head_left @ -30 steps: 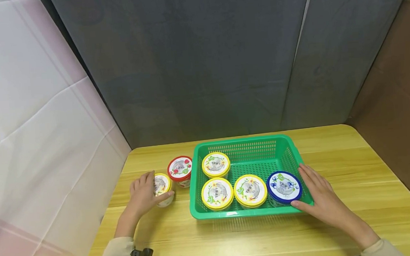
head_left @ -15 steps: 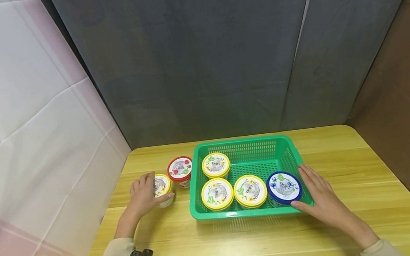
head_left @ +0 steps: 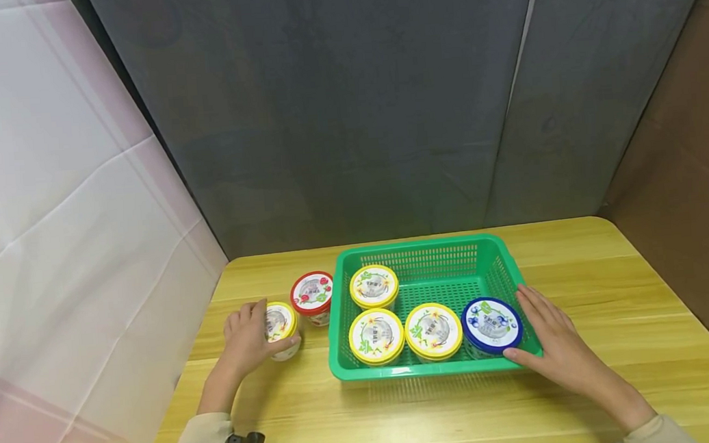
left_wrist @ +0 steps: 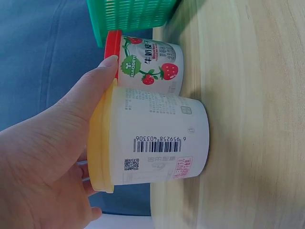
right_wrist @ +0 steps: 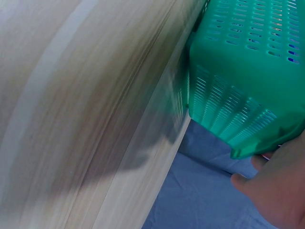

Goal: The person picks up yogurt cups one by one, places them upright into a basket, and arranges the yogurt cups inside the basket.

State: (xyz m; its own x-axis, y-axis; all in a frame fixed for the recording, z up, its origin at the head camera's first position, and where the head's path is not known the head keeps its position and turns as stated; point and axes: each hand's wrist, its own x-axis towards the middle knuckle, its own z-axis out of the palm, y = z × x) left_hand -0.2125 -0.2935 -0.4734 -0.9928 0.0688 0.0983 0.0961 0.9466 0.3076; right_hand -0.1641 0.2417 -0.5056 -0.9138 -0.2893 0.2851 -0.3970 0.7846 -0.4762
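At the left of the table, my left hand (head_left: 247, 337) holds a white tub with a yellow lid (left_wrist: 157, 138), thumb on one side of the lid and fingers round the other. Right behind it stands a red-lidded tub (head_left: 312, 293) with strawberries printed on its side (left_wrist: 151, 64). My right hand (head_left: 557, 344) rests on the right front corner of a green plastic basket (head_left: 429, 368), fingers extended along the rim. Its thumb lies by a blue-lidded tub (head_left: 492, 324) inside the basket.
In the basket are more yellow-lidded tubs: one at the back left (head_left: 374, 286), one at the front left (head_left: 376, 336) and one at the front middle (head_left: 433, 330). The wooden table (head_left: 442, 421) meets a dark curtain (head_left: 347, 112) at the back.
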